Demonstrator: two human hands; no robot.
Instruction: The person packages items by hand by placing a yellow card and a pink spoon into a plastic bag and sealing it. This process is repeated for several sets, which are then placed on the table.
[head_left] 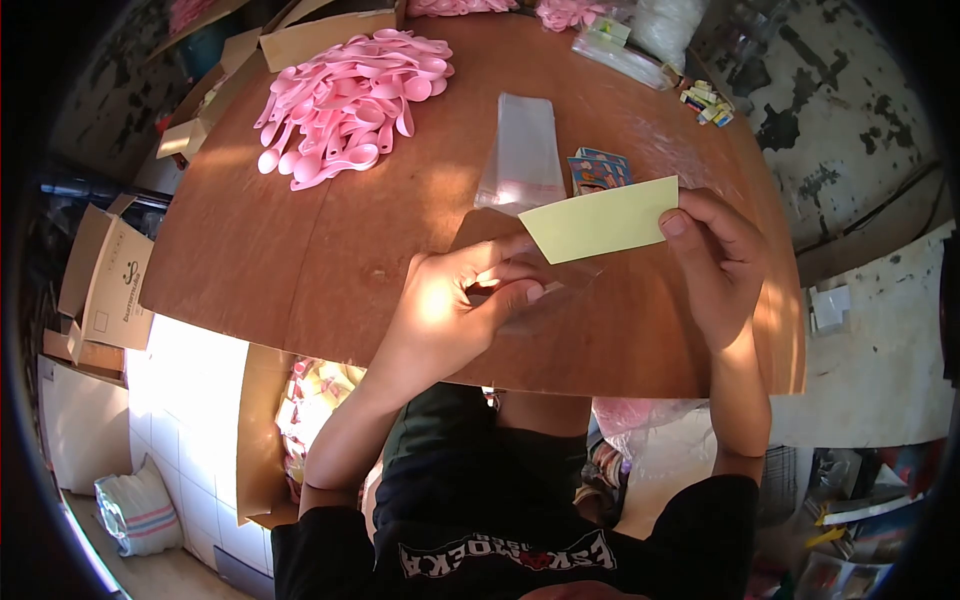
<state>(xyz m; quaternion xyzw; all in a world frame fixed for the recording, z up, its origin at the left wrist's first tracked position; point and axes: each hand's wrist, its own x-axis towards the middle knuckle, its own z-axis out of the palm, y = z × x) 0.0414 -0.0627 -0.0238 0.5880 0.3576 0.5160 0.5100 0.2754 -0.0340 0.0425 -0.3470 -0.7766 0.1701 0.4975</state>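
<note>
My right hand [715, 260] pinches one end of a pale yellow card [600, 222] between thumb and fingers, tilted above the table. Close to the card's other end, my left hand [440, 305] has its thumb and fingers closed on a clear plastic bag [575, 282], which is faint and hard to outline. Just past the card lies a stack of clear plastic bags [522, 145]. Beside that stack, blue printed cards [603, 166] are partly hidden behind the yellow card.
Many pink plastic spoons [350, 100] are heaped on the brown table [260, 240] at the far left. Small yellow-and-white pieces [707, 103] lie near the far right edge. An open carton [265, 430] with wrapped items stands below the table at left, near another cardboard box [110, 275].
</note>
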